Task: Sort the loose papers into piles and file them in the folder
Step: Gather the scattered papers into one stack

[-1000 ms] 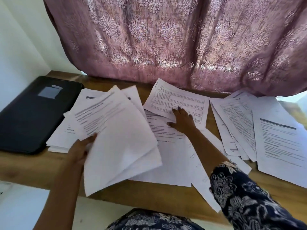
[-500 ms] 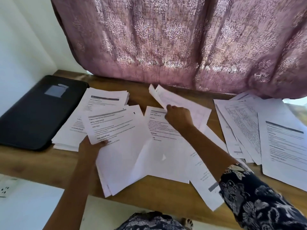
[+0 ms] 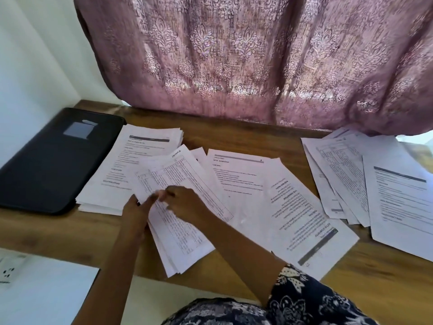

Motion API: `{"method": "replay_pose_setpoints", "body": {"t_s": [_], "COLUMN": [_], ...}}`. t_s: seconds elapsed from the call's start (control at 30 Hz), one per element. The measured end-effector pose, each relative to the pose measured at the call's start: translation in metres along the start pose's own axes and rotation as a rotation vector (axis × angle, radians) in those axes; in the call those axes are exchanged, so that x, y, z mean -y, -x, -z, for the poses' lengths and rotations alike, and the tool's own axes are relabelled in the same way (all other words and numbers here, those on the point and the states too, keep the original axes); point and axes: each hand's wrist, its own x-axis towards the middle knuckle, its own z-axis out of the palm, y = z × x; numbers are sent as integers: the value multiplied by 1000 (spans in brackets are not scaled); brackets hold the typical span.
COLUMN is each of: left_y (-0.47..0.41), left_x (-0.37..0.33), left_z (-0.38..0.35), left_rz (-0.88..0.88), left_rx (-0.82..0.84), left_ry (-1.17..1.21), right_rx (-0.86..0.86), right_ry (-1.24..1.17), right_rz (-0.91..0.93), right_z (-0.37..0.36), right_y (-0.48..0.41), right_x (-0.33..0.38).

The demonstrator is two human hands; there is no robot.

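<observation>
Bkgd: wooden desk [image 3: 246,134], mid-brown, grain visible, front edge running L to R. Mauve curtain [image 3: 246,62] w/ damask pattern hangs behind desk, hem resting on far edge; daylight glows thru fabric, bright gap at its lower R corner [image 3: 414,143]. White wall [image 3: 35,55] on L, meets desk at corner. White wall socket [image 3: 9,270] below desk front, lower L.

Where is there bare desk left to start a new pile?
The widest bare strip of desk runs along the curtain, between the left pile and the right pile. A narrower strip lies along the near edge below the black folder. The middle is crowded: both hands, left hand and right hand, work overlapping sheets there.
</observation>
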Motion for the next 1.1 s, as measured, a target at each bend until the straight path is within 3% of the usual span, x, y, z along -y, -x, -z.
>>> {"method": "replay_pose_setpoints", "body": {"t_s": [0.1,0.23,0.33,0.53,0.7,0.8,0.9,1.0,1.1], "left_y": [-5,-8,-14,-13,-16,-17,-18,-17,-15], "left_x": [5,1,2,1,3,2,0,0,-2], "left_z": [5,15,29,35,39,41,39,30,13], "left_rz": [-45,-90,-117,-123,-110,-93,-63,-46,-17], "left_rx": [5,-35,-59,-16,2,26,47,89,134], "left_ry": [-120,-145,-173,-151,-137,-126,-96,-46,-43], "right_rx": [-233,-614,-623,-570,-576,-759,-931,-833,-653], "right_ry": [15,360,435,263,234,-14,-63,-352,-264], "right_rz": [-83,-372,-668,-736,-566,-412,-263,-95,-78], "right_z": [35,91,112,114,134,168,215,246,230], "right_y": [6,27,37,28,33,58,92,114,96], "right_x": [-32,-101,-128,-127,-140,-147,-140,-126,-120]}}
